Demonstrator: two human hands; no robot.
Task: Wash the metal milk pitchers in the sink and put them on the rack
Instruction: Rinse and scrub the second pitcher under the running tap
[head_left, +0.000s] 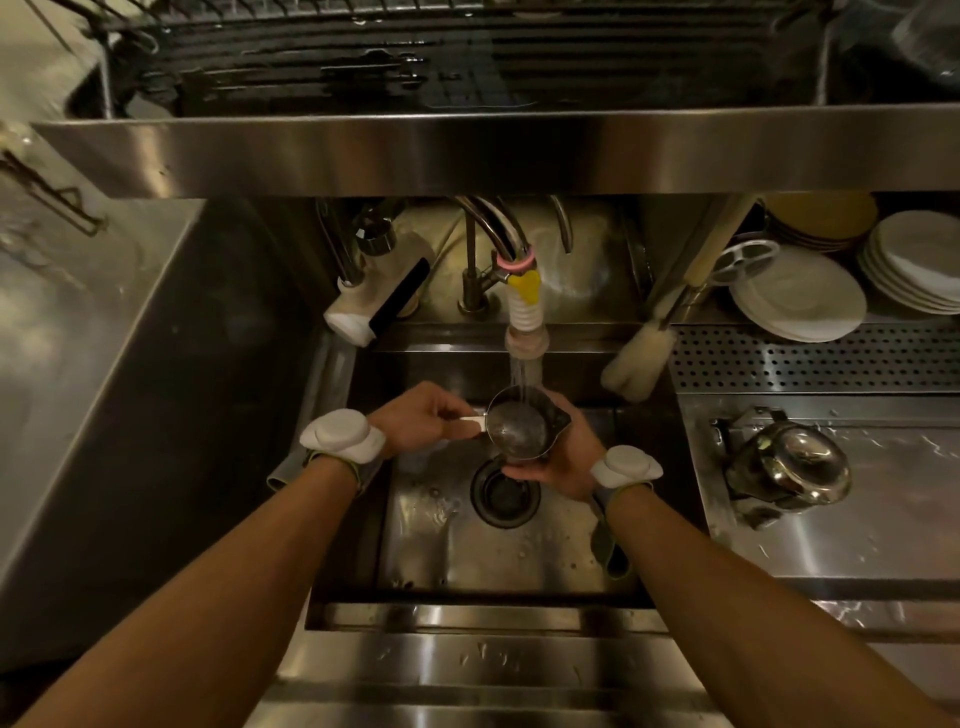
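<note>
A small metal milk pitcher (519, 428) is held upright over the steel sink (441, 545), right under the running faucet (524, 312). Water streams into its open mouth. My left hand (421, 421) pinches the pitcher's handle on its left side. My right hand (561, 457) cups the pitcher's body from below and the right. A second metal pitcher (784, 467) lies on its side on the wet counter to the right of the sink. The dark wire rack (415, 57) runs along the shelf above.
The sink drain (506, 493) lies just below the held pitcher. A bottle brush (639, 364) leans at the sink's back right corner. Stacked white plates (800, 296) sit on the perforated drainboard (810, 358) at right. A white dispenser (363, 312) stands at the back left.
</note>
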